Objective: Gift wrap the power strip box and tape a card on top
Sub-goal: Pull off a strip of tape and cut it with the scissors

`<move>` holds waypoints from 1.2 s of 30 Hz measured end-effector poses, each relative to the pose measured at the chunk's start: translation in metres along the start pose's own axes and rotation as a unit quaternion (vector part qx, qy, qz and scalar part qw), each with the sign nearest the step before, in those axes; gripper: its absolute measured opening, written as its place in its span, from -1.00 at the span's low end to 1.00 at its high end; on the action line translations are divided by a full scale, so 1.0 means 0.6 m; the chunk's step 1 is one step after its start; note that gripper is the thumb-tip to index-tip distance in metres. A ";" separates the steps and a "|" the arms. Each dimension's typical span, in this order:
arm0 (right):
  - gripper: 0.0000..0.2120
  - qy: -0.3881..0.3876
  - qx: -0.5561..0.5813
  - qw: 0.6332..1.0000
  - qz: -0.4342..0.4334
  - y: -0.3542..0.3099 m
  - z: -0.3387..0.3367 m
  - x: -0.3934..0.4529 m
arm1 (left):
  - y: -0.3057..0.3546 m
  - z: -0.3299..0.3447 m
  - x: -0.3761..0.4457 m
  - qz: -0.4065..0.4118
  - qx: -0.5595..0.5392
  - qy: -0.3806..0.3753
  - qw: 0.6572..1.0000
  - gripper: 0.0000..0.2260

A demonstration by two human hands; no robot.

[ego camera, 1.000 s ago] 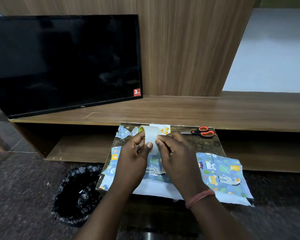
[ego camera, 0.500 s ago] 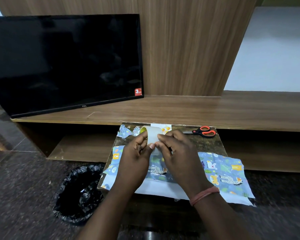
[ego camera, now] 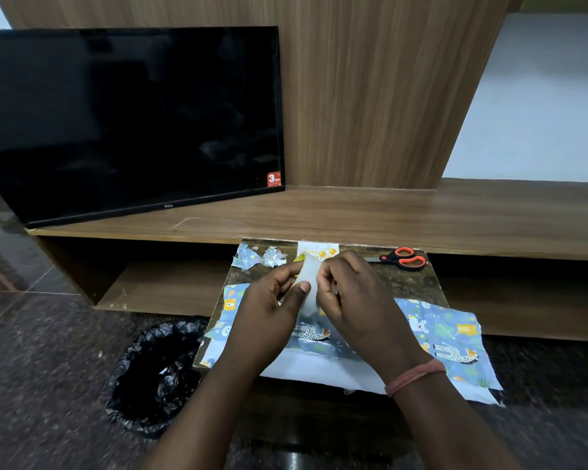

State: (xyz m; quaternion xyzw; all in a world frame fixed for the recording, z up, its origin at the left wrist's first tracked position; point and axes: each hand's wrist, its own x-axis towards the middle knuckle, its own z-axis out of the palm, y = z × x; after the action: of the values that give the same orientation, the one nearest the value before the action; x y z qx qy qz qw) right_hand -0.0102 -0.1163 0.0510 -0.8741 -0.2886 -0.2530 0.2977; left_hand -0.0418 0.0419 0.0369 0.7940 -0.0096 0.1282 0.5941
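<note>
My left hand (ego camera: 272,307) grips a roll of clear tape (ego camera: 308,278) above the small brown table (ego camera: 411,283). My right hand (ego camera: 350,296) pinches at the roll's right side, its fingers curled against the tape. Beneath both hands lies blue animal-print wrapping paper (ego camera: 445,334); the power strip box is mostly hidden under my hands and the paper. A white card with orange balloons (ego camera: 319,251) lies at the table's far edge, just behind the tape roll.
Orange-handled scissors (ego camera: 403,258) lie at the table's far right corner. Two crumpled paper scraps (ego camera: 260,257) sit at the far left. A bin with a black bag (ego camera: 157,371) stands on the floor to the left. A TV (ego camera: 129,120) rests on the wooden unit (ego camera: 353,215).
The tape roll has turned more edge-on between my hands. My right fingers have curled in closer against it. Both hands stay over the paper.
</note>
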 end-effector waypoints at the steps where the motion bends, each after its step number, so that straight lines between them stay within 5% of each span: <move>1: -0.83 0.000 0.006 1.000 0.007 0.000 0.001 -0.001 | 0.000 -0.001 0.000 0.000 0.003 0.002 1.000 -0.70; 6: -0.94 -0.005 0.053 0.997 0.060 -0.002 0.015 -0.004 | 0.000 0.005 -0.002 0.005 0.009 0.025 1.000 -0.74; 13: -0.89 -0.019 0.023 0.999 0.024 -0.006 0.014 -0.004 | 0.002 0.006 -0.004 0.008 -0.012 0.031 0.999 -0.79; 20: -0.90 -0.029 0.082 0.994 0.070 -0.007 0.009 -0.007 | -0.001 0.011 -0.007 0.049 0.089 0.044 0.994 -0.65; 27: -0.87 0.057 0.256 0.926 0.273 -0.006 0.013 -0.003 | 0.000 0.008 -0.003 0.011 0.016 0.054 0.998 -0.71; 36: -0.92 0.134 0.221 0.935 0.244 -0.022 0.024 -0.006 | 0.013 0.010 -0.006 0.046 0.030 0.081 0.995 -0.70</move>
State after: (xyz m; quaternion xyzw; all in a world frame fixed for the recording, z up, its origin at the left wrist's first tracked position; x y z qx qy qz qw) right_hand -0.0178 -0.0992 0.0435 -0.7881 -0.0722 -0.2168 0.5715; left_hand -0.0454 0.0333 0.0419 0.7972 0.0065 0.2196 0.5624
